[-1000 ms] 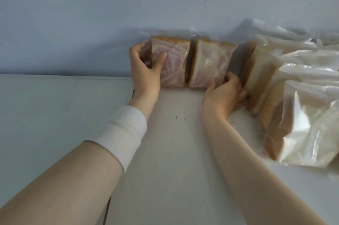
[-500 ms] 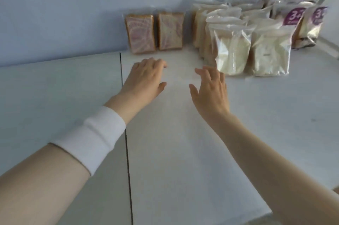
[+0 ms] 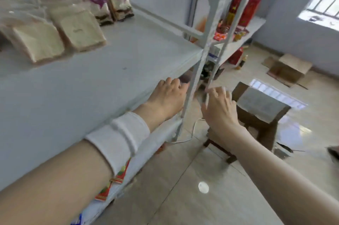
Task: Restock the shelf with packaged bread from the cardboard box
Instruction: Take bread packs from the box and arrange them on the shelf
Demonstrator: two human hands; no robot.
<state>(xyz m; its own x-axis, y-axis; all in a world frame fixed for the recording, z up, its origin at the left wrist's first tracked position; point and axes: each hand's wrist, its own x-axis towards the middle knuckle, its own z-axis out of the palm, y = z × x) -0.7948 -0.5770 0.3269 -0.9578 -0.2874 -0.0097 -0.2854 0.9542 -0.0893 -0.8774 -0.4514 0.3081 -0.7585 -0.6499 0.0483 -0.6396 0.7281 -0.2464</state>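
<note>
Packaged bread (image 3: 55,32) stands well left of the upright post (image 3: 198,70), at the back of the shelf (image 3: 119,63). Bare board runs from the bags to the front edge.

Left hand (image 3: 167,96), white wristband (image 3: 119,136) behind it: just left of the post, at the shelf's front edge, fingers loosely spread, holding nothing (contact with the post unclear).

Right hand (image 3: 219,109): just right of the post, off the shelf in open air, fingers spread, empty.

Cardboard box (image 3: 256,120): right of the post, beyond the right hand, top open.

Half a second ago both hands were over the board near the bread; they have since drawn back to the edge.
</note>
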